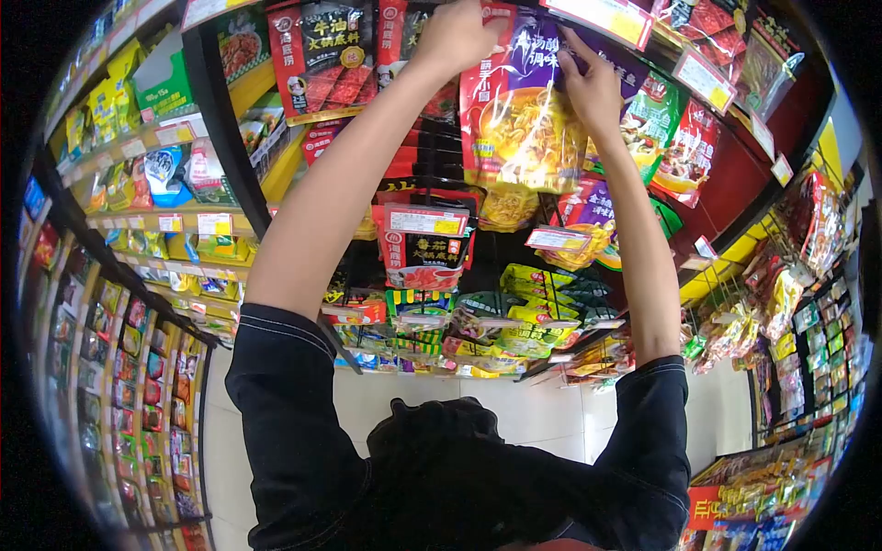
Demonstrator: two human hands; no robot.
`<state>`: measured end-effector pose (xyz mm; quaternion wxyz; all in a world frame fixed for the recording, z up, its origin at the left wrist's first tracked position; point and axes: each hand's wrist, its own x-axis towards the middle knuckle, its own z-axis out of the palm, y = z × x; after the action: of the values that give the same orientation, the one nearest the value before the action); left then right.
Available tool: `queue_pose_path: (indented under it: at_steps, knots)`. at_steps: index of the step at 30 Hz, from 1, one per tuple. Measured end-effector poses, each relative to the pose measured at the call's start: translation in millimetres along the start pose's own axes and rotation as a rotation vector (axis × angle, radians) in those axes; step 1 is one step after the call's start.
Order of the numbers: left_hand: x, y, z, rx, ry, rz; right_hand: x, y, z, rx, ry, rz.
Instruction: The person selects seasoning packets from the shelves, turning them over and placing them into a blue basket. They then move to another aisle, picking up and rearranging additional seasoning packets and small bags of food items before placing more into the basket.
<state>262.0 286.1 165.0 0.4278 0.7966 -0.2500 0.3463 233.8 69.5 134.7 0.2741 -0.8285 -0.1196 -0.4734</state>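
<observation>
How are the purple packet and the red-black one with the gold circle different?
The purple packet shows yellow food; the red-black packet shows reddish slabs. The purple packet looks bigger than the red-black packet. The left hand and right hand are at the purple packet, not the red-black packet. Both have writing.

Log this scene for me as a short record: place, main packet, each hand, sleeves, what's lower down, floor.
place: shop with stocked shelves
main packet: purple-and-red pouch, food pictured
left hand: at its upper left
right hand: at its upper right
sleeves: black
lower down: red pouch, price tag
floor: pale tiles
</observation>
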Motion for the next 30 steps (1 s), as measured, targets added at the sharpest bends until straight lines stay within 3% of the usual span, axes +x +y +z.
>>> queue_pose_path:
  at_steps: [3,4,5,7,8,9,11,13,14,15,18,19,20,21,22,24,27,30]
  knots:
    - [-41.6,9.6,-22.0,0.315,0.103,0.195,20.7,42.5,42.5,-0.052,0.172,-0.205]
    - [-60.6,5.7,-26.1,0.298,0.183,0.329,18.3,28.9,42.4,-0.081,0.080,-0.067]
    - [-83.0,1.3,-32.2,0.279,0.261,0.463,19.0,34.0,50.4,-0.107,0.098,-0.146]
    - [-140.9,11.9,-59.8,0.185,0.177,0.483,24.5,49.9,71.9,-0.157,0.135,-0.301]
    - [-170.9,17.4,-73.0,0.094,0.138,0.420,25.2,55.9,73.6,-0.189,0.095,-0.357]
    - [-202.2,21.4,-86.2,0.003,0.101,0.350,22.3,53.3,68.3,-0.183,-0.029,-0.287]
    - [-266.6,9.3,-111.0,0.066,0.080,0.272,25.9,63.9,66.1,-0.200,0.013,-0.406]
    - [-329.9,-21.5,-123.0,-0.045,0.122,0.009,8.6,39.0,32.1,-0.373,-0.110,-0.239]
    - [-359.7,-44.0,-124.7,-0.072,0.136,-0.181,-11.1,8.6,6.7,-0.298,-0.122,-0.182]
    - [-387.2,-68.6,-122.3,-0.101,0.159,-0.376,-27.5,9.9,-12.9,-0.435,0.021,-0.398]
    - [-447.2,-141.4,-108.3,-0.150,0.192,-0.630,-91.1,-56.3,-72.4,-0.141,-0.116,-0.216]
    - [-448.1,-149.7,-103.3,-0.190,0.182,-0.678,-110.2,-57.3,-88.9,-0.047,-0.225,-0.232]
    - [-442.6,-156.0,-98.2,-0.167,0.156,-0.647,-133.6,-72.4,-106.7,0.094,-0.377,-0.106]
    - [-438.5,-171.2,-89.7,-0.100,0.117,-0.597,-155.5,-64.8,-121.4,0.252,-0.547,-0.189]
    - [-437.9,-196.2,-74.7,-0.210,0.142,-0.586,-186.3,-59.9,-120.8,0.435,-0.569,-0.259]
    - [-395.5,-193.1,-59.4,-0.026,0.141,-0.486,-218.4,-73.9,-115.1,0.659,-0.665,-0.293]
    - [-369.3,-224.6,-38.4,0.270,0.149,-0.327,-249.2,-73.1,-118.3,0.508,-0.708,-0.141]
    - [-366.9,-208.8,-20.2,0.153,0.211,-0.349,-255.8,-51.7,-125.7,0.353,-0.555,0.101]
